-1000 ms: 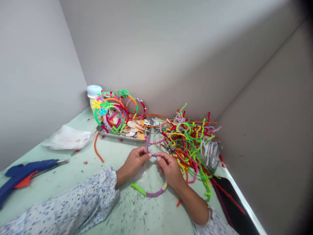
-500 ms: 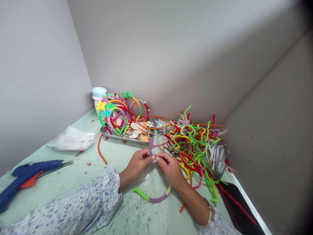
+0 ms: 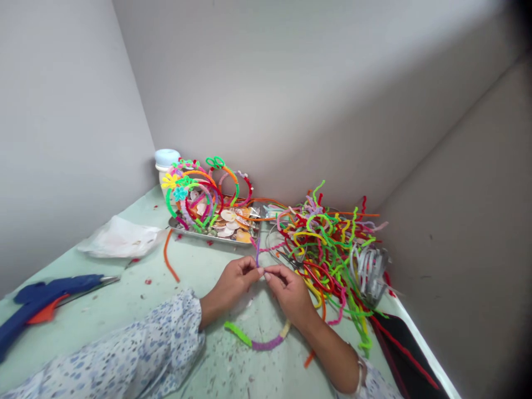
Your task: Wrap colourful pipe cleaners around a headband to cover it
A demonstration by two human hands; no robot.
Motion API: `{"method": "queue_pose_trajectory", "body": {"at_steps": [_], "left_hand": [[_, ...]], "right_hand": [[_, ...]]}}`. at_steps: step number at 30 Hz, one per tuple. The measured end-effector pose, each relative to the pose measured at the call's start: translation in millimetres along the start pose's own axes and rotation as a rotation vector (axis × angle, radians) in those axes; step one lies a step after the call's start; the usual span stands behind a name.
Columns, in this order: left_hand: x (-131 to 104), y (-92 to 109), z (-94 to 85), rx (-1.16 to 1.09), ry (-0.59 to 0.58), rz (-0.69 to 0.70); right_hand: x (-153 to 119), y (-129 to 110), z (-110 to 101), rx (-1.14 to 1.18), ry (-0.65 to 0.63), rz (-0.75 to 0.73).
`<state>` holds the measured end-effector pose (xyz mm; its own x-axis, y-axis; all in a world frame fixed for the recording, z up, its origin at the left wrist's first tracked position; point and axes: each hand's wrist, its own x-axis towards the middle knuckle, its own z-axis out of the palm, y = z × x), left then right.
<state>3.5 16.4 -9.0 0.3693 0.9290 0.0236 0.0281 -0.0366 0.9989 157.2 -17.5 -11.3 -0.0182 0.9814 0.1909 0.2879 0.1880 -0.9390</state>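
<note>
A thin purple pipe cleaner [image 3: 258, 252] sticks up from between my fingertips. My left hand [image 3: 238, 280] pinches it with thumb and forefinger. My right hand [image 3: 287, 288] meets the left at the tips, its fingers also closed in a pinch on the pipe cleaner's lower end, which the fingers mostly hide. Below the hands, a curved headband [image 3: 266, 344] wrapped in green, purple and cream lies on the table, its right end hidden behind my right forearm.
Several wrapped headbands [image 3: 199, 191] stand in a metal tray [image 3: 208, 238] of shells. Tangled pipe cleaners [image 3: 328, 238] heap at right, beside a grey coil [image 3: 369, 271]. At left lie a blue glue gun [image 3: 54, 293], a white plastic bag [image 3: 122, 237] and an orange pipe cleaner [image 3: 169, 257].
Both hands keep their pinch, fingertips together, with hardly any movement. The whole view has shifted slightly.
</note>
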Motion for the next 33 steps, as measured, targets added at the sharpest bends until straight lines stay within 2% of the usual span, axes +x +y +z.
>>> {"method": "queue_pose_trajectory", "body": {"at_steps": [26,33], "left_hand": [[-0.8,1.6,0.1,0.097,0.042,0.056],[0.4,3.2,0.6,0.053,0.051,0.005]], "right_hand": [[0.3,1.1,1.5,-0.034,0.035,-0.016],[-0.1,2.2,2.3,-0.045,0.023,-0.015]]}}
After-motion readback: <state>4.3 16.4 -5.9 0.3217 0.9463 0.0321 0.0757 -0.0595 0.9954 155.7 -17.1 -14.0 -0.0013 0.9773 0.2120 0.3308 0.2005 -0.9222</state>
